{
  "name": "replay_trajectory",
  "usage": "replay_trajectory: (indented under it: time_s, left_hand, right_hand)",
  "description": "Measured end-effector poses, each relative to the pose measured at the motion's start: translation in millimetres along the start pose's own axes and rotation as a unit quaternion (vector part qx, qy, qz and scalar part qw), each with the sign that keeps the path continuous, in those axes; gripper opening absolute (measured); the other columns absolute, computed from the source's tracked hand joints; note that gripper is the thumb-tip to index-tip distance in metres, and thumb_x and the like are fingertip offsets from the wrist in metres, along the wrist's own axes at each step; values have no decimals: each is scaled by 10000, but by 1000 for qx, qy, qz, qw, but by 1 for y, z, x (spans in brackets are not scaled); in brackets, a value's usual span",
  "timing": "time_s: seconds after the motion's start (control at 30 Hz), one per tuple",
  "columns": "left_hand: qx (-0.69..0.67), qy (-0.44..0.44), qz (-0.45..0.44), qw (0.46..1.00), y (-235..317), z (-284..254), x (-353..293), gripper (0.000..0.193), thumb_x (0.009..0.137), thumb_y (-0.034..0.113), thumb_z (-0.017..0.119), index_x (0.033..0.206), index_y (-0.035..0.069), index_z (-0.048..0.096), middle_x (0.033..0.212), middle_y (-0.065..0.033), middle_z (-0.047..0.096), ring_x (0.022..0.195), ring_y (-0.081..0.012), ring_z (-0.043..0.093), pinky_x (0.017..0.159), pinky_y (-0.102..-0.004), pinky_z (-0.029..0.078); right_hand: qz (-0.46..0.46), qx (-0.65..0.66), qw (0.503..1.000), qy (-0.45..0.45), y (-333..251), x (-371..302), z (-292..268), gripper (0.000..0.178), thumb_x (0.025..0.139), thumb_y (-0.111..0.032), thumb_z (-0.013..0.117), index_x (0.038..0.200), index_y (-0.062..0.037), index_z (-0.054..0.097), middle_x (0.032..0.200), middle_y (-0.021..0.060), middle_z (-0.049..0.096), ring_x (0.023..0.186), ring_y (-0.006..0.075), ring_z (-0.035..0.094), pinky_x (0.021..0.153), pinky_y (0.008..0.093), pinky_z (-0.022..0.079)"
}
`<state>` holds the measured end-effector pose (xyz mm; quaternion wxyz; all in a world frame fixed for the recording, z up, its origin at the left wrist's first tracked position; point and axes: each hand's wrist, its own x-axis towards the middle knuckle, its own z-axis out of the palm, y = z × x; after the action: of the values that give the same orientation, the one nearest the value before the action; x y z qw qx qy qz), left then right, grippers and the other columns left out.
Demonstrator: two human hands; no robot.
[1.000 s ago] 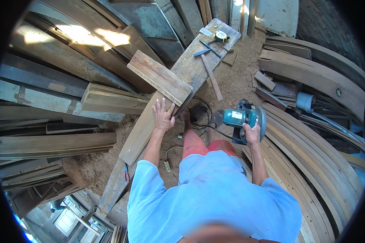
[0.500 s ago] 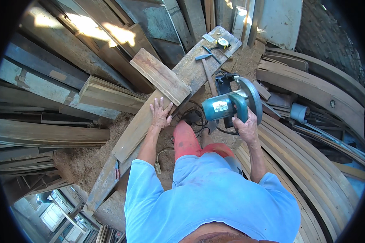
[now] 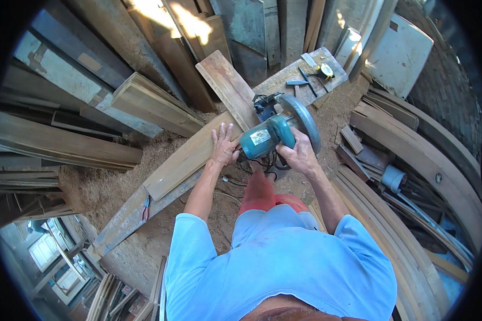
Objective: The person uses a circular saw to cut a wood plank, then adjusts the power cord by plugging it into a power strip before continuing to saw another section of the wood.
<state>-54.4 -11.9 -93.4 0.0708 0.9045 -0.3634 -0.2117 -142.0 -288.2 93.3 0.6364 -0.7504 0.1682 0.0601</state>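
Note:
My right hand [image 3: 300, 155] grips the handle of a teal circular saw [image 3: 276, 128], held just above a long wooden plank [image 3: 187, 160] that runs diagonally from lower left to upper right. My left hand [image 3: 223, 145] lies flat, fingers spread, on that plank right beside the saw. A shorter reddish board [image 3: 227, 85] lies crosswise on the plank just beyond the saw. The saw's black cord [image 3: 262, 163] hangs below it.
Stacked boards [image 3: 150, 101] and leaning planks fill the left and back. Curved wooden pieces [image 3: 412, 150] pile up at the right. Small hand tools [image 3: 310, 72] lie at the plank's far end. Sawdust [image 3: 102, 187] covers the ground; a red-handled tool [image 3: 144, 207] rests on the lower plank.
My right hand has lifted the saw from the right side up and leftward to the plank beside my left hand. The left hand stays pressed on the plank.

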Motion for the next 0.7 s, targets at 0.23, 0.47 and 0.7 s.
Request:
replay_trajectory:
  time_s: [0.23,0.47,0.7]
  left_hand:
    - [-26,-6,-19,999,1,-3,1,800,809,320,734,1547,253,432,1649,-205,259,1541,-495,111,1185,-742,80]
    - [14,-1,-3,1000,1,11,-1,788,878,412,659,1591,282,350,1680,-144,208,1556,-470,37,1188,-743,22]
    - [-95,45,2,995,-7,21,-1,762,831,348,722,1539,305,446,1662,-110,265,1565,-437,33,1197,-734,14]
  right_hand:
    - [12,-66,996,-51,0,42,33,430,812,-150,665,1199,32,618,957,199,666,921,299,657,867,405,504]
    - [21,-68,995,-64,2,61,53,463,798,-153,674,1220,30,617,941,193,665,893,296,655,848,406,507]
    - [32,-73,994,-80,-1,78,67,479,795,-160,680,1225,39,612,946,181,670,898,282,654,852,400,510]
